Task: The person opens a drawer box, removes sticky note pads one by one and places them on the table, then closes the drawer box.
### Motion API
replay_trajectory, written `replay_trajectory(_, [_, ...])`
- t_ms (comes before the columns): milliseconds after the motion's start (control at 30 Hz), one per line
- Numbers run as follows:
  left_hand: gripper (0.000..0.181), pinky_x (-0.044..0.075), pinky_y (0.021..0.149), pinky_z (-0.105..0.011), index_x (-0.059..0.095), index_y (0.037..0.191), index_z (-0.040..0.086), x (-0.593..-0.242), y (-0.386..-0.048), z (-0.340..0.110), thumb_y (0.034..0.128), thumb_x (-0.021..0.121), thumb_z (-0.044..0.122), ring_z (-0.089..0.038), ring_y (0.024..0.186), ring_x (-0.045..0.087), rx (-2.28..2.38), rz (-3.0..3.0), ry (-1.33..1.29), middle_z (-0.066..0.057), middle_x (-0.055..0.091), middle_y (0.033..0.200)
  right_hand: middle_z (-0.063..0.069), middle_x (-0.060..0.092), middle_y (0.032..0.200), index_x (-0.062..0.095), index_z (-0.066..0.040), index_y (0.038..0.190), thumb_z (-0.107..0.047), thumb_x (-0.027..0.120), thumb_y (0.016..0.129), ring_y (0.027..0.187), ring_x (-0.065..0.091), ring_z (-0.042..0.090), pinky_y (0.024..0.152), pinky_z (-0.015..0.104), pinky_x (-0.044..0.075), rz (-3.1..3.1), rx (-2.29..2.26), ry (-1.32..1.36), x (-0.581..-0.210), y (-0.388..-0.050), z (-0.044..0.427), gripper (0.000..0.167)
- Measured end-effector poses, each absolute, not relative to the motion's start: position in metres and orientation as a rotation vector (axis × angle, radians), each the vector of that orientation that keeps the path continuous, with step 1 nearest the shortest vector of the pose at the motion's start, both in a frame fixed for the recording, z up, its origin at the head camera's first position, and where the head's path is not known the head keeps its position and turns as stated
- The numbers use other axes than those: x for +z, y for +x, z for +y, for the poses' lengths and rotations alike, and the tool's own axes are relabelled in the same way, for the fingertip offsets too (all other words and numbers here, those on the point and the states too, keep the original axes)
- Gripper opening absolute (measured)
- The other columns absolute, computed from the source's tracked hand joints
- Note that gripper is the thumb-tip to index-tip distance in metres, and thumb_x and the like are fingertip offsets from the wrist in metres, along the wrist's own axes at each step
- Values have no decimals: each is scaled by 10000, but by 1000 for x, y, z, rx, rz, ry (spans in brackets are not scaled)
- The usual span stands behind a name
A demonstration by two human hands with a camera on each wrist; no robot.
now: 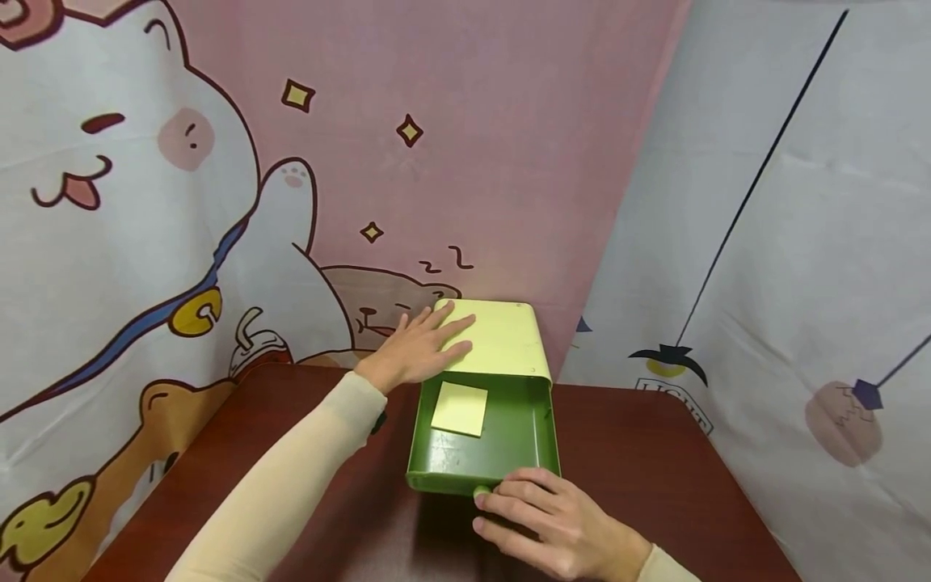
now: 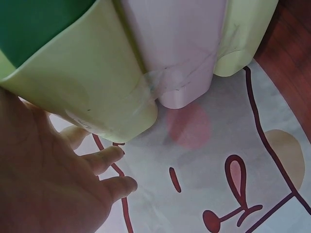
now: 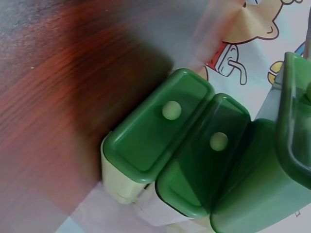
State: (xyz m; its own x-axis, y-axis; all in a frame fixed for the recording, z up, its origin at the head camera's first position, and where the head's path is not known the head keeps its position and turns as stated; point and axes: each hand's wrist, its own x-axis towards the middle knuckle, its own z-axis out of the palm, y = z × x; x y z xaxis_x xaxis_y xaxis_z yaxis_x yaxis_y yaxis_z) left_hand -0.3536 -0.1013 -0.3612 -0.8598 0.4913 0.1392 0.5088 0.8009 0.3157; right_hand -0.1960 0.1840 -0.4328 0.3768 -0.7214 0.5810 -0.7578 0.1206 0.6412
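A small drawer unit with a pale yellow-green top (image 1: 502, 339) stands on the table, its top green drawer (image 1: 520, 432) pulled out. Inside that drawer, towards the left, lies a yellow sticky note pad (image 1: 460, 409). My left hand (image 1: 414, 347) rests on the unit's top with fingers spread; in the left wrist view it lies beside the casing (image 2: 92, 87). At the drawer's front, my right hand (image 1: 553, 525) has curved fingers at the round knob (image 1: 482, 491), seeming to pinch it; the fingers partly hide the contact. No part of this hand is plain in the right wrist view.
Two lower green drawers, a middle one (image 3: 197, 170) and a bottom one (image 3: 146, 141), are pushed in. Behind the dark red-brown table (image 1: 640, 477) hangs a printed cartoon cloth (image 1: 524, 145), which stands close to the unit's back.
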Motion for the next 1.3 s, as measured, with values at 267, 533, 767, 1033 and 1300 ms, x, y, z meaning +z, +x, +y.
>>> replay_trajectory(267, [718, 19, 1449, -801, 280, 1864, 425, -361, -354, -100, 1209, 330, 715, -522, 1828, 138, -539, -2932, -808, -66, 101, 1996, 92, 851, 1221, 882, -131, 1236, -227, 703, 1117, 1037, 759, 196, 891, 347, 654, -1416, 115, 1536, -414, -194, 181, 235])
replay_trajectory(533, [722, 33, 1450, -803, 274, 1863, 434, -365, -354, -101, 1206, 320, 730, -515, 1829, 142, -528, -2938, -800, -60, 96, 1997, 103, 830, 1248, 869, -115, 1281, -287, 712, 1136, 1055, 765, 229, 911, 390, 632, -1583, 290, 1478, -402, -190, 178, 274])
replay_trajectory(767, [723, 24, 1449, -804, 266, 1866, 429, -364, -354, -101, 1209, 322, 724, -524, 1827, 141, -526, -2936, -801, -63, 94, 1997, 49, 801, 1336, 826, -194, 1402, -367, 665, 1184, 1125, 767, 186, 954, 351, 600, -1833, 437, 1383, -386, -196, 183, 321])
replay_trajectory(1033, [722, 38, 1451, -803, 271, 1864, 433, -365, -353, -100, 1207, 325, 727, -507, 1833, 132, -546, -2946, -796, -52, 91, 1998, -51, 777, 1400, 795, -295, 1446, -363, 791, 1130, 1214, 769, 120, 961, 372, 683, -2200, 384, 1284, -368, -210, 191, 323])
replay_trajectory(1300, [723, 54, 1449, -807, 277, 1861, 444, -367, -355, -100, 1202, 321, 739, -508, 1832, 141, -530, -2939, -787, -46, 98, 1998, -78, 767, 1443, 769, -289, 1514, -402, 802, 1125, 1247, 792, 124, 963, 411, 711, -2530, 302, 1241, -345, -228, 184, 406])
